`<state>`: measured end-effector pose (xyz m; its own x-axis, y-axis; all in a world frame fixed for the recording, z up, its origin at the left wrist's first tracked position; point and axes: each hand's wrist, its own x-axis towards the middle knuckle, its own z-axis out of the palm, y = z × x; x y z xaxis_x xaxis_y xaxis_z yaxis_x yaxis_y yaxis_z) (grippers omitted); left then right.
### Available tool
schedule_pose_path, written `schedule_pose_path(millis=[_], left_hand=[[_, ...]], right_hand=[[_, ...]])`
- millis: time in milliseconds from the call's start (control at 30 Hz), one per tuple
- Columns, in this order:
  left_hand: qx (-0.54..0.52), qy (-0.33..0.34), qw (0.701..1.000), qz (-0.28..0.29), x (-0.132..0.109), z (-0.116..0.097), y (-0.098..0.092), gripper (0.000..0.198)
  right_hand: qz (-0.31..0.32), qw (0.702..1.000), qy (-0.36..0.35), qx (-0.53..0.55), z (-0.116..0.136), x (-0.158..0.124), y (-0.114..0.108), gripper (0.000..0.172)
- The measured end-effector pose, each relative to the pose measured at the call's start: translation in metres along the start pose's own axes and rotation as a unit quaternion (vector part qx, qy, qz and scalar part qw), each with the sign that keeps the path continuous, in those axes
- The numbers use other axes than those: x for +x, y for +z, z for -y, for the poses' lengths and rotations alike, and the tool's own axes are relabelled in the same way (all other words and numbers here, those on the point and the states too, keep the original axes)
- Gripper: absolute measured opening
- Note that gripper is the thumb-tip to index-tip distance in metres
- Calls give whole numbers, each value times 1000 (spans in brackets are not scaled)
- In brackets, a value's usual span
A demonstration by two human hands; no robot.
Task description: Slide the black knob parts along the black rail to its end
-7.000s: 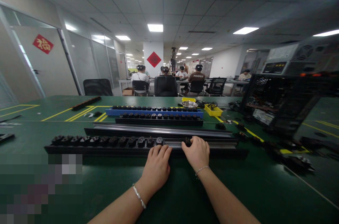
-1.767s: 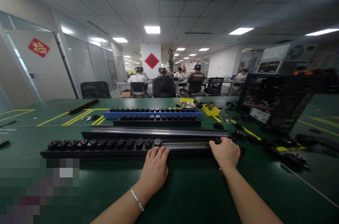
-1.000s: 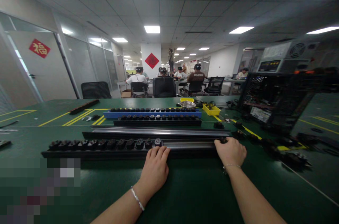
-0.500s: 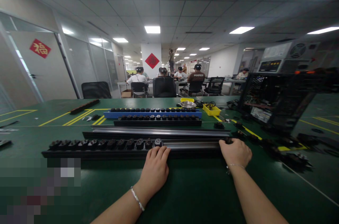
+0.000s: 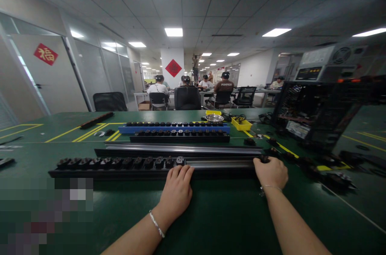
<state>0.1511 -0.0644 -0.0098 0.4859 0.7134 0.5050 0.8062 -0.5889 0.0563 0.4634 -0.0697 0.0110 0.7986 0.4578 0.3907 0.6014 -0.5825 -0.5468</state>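
On near long black metal rail [image 5: 223, 172], brace w/ L hand [image 5: 178, 186] (can't tell grip); guide small black block [image 5: 264, 159], pinched in R hand [image 5: 272, 172], level.

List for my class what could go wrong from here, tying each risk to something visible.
1. The small black block at the right hand's fingertips is near the right end of the long black rail with a silver channel; it might slip off.
2. The left hand rests beside the row of black blocks and could nudge the nearest one.
3. A second black-and-silver rail lies close behind; a bump might shift it.
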Motion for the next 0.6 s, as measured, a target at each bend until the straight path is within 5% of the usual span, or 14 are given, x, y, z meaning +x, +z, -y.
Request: schedule_pose_path(millis=[600], left_hand=[[-3,-5,1000,19,0,-1,-3,52]], right_hand=[[110,994,4,-28,-10,14,-9,50]])
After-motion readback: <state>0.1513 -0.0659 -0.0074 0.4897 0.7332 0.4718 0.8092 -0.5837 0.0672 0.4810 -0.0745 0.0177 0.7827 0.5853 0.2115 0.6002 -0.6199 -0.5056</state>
